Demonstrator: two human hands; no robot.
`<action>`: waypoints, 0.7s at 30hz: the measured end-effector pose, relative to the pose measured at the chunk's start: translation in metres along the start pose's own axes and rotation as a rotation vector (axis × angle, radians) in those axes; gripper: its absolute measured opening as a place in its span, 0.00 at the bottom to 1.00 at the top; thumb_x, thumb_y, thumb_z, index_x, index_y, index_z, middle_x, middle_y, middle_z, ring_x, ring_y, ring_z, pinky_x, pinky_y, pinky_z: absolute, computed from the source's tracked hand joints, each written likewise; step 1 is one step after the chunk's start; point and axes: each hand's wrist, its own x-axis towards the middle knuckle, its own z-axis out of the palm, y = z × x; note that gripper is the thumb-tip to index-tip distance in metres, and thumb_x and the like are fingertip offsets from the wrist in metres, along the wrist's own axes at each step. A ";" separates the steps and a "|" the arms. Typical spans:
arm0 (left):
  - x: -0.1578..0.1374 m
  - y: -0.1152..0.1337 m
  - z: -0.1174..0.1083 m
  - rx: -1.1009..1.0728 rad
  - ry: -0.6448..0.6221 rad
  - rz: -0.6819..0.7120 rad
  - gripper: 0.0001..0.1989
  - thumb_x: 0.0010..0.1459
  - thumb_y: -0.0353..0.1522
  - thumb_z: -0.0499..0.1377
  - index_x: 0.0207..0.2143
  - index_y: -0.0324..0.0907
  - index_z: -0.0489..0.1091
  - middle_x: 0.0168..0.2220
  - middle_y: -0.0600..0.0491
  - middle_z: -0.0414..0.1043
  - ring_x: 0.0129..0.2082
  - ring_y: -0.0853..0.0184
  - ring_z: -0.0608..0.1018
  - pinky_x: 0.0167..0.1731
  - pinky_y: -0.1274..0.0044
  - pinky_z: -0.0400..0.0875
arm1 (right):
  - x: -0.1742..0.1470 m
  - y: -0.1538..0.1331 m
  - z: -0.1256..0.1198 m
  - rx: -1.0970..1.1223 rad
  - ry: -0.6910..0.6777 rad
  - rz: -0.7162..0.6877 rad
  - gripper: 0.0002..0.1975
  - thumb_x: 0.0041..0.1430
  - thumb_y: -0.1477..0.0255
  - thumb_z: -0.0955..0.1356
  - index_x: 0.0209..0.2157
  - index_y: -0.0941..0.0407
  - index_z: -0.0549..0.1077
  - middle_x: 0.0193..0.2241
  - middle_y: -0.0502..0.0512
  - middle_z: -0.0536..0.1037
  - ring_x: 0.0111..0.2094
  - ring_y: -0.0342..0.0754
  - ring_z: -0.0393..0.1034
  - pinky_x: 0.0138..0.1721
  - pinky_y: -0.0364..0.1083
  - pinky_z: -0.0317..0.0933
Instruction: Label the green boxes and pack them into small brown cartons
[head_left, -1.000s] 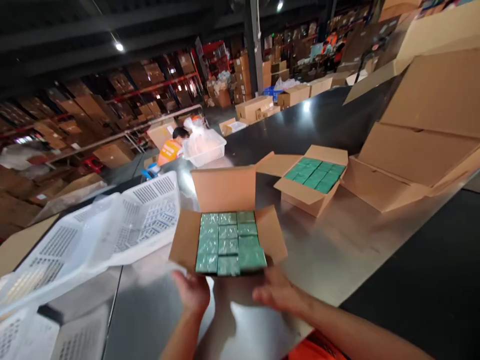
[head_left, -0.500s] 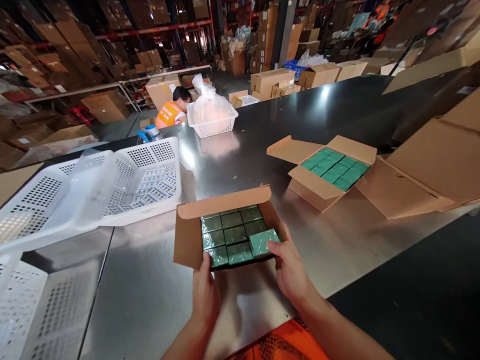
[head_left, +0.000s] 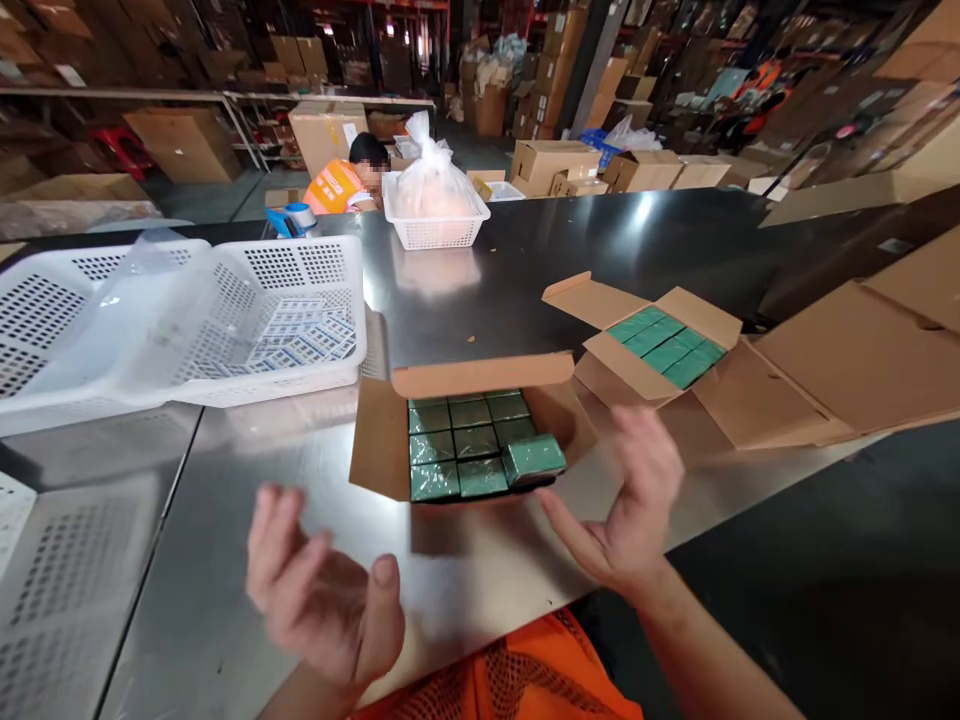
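An open cardboard box (head_left: 379,440) sits on the metal table in front of me, its flaps spread. Rows of green film-wrapped packs (head_left: 454,443) fill it, and one green pack (head_left: 534,459) at the near right corner rides tilted above the others. My left hand (head_left: 326,590) hovers in front of the box at the left, palm up, fingers apart, holding nothing. Off the box's right front corner is my right hand (head_left: 630,500), also empty, thumb spread away from the fingers, which are slightly blurred.
Another open carton (head_left: 622,362) of green packs stands to the right, beside larger cardboard flaps (head_left: 862,360). White perforated baskets (head_left: 300,375) line the left, one holding printed flat packs. Farther back are a basket with a bagged load (head_left: 435,190), a blue tape dispenser (head_left: 291,220) and a person in an orange vest (head_left: 335,187).
Both hands have let go of the box and moved apart, the left down and left, the right outward. The box now rests on the table with the corner pack still raised.
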 end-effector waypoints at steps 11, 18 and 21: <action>0.098 0.018 0.068 0.223 -1.279 0.290 0.16 0.62 0.31 0.53 0.49 0.40 0.73 0.52 0.44 0.74 0.55 0.54 0.73 0.54 0.64 0.69 | 0.073 0.021 -0.045 0.016 -0.596 -0.158 0.20 0.66 0.58 0.65 0.56 0.49 0.68 0.44 0.57 0.77 0.45 0.55 0.73 0.48 0.54 0.67; 0.060 -0.003 0.076 0.130 -1.401 0.027 0.29 0.59 0.37 0.57 0.63 0.41 0.63 0.69 0.41 0.51 0.70 0.48 0.51 0.67 0.57 0.43 | 0.077 0.023 -0.077 0.031 -0.467 -0.270 0.21 0.65 0.63 0.67 0.59 0.47 0.67 0.47 0.54 0.77 0.52 0.57 0.72 0.66 0.62 0.51; 0.052 -0.004 0.068 0.113 -1.364 0.125 0.22 0.63 0.35 0.53 0.59 0.55 0.68 0.71 0.52 0.49 0.71 0.50 0.48 0.66 0.54 0.40 | 0.072 0.032 -0.073 0.070 -0.294 -0.145 0.22 0.61 0.63 0.71 0.56 0.46 0.70 0.49 0.54 0.78 0.57 0.59 0.68 0.61 0.60 0.60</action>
